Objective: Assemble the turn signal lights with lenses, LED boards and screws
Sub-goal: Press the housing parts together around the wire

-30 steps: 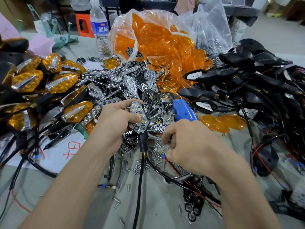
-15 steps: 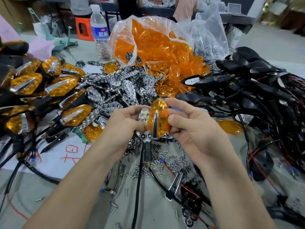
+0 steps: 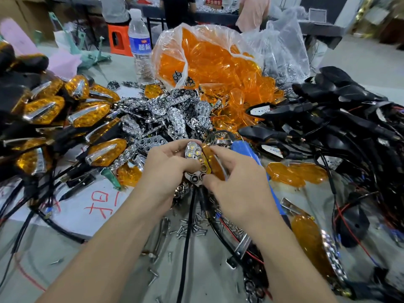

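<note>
1. Since half a second ago, the lens has been swung from in front of the lamp to its right edge; fitting is judged begun.
2. The lamp is gripped by the left hand, and the lens is pinched by the right hand.
3. Left of the lamp and nearer, red handwriting is seen on paper; it cannot be read.
4. Beyond the lamp, a bottle carries a blue label.
5. Farthest from the lamp, a red sign seems to read "不合格".

Finished lights crowd the left, black housings the right; bare table lies near, strewn with screws.
</note>
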`<act>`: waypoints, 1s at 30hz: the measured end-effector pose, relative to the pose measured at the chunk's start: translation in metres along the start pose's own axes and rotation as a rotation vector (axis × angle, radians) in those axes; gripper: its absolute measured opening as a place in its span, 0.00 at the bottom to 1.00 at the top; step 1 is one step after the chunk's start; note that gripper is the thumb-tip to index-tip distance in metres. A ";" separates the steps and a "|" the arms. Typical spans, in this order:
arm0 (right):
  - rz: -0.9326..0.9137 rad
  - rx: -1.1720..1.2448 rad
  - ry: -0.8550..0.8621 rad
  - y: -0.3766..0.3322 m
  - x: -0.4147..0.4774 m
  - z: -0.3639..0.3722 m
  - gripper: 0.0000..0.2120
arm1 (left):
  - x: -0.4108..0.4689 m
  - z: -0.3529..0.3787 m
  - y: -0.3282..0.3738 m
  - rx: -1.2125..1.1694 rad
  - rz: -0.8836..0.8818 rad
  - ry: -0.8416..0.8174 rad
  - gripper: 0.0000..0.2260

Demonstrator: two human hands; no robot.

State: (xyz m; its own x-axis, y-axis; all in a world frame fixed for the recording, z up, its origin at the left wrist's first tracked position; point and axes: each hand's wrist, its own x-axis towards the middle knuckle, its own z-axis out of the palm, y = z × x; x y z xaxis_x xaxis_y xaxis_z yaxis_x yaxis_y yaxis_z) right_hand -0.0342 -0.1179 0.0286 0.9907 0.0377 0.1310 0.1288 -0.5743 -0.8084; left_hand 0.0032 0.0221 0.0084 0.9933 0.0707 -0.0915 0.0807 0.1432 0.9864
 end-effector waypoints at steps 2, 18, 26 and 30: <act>0.037 0.290 -0.043 0.002 0.003 -0.006 0.24 | 0.002 -0.002 -0.001 -0.037 -0.008 0.013 0.20; -0.081 0.334 0.034 0.010 0.005 0.010 0.30 | 0.001 -0.001 -0.004 0.036 0.046 0.070 0.23; -0.069 0.297 0.089 0.016 0.004 0.020 0.33 | 0.003 -0.013 0.000 -0.179 -0.114 -0.178 0.18; -0.069 0.286 0.147 0.017 0.003 0.018 0.29 | 0.003 -0.017 0.004 -0.258 -0.119 -0.241 0.19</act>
State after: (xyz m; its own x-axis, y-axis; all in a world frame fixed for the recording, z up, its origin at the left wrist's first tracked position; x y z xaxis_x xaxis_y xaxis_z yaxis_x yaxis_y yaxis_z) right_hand -0.0279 -0.1126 0.0052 0.9647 -0.0623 0.2558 0.2234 -0.3206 -0.9205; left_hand 0.0048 0.0397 0.0095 0.9717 -0.1917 -0.1381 0.2036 0.3829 0.9011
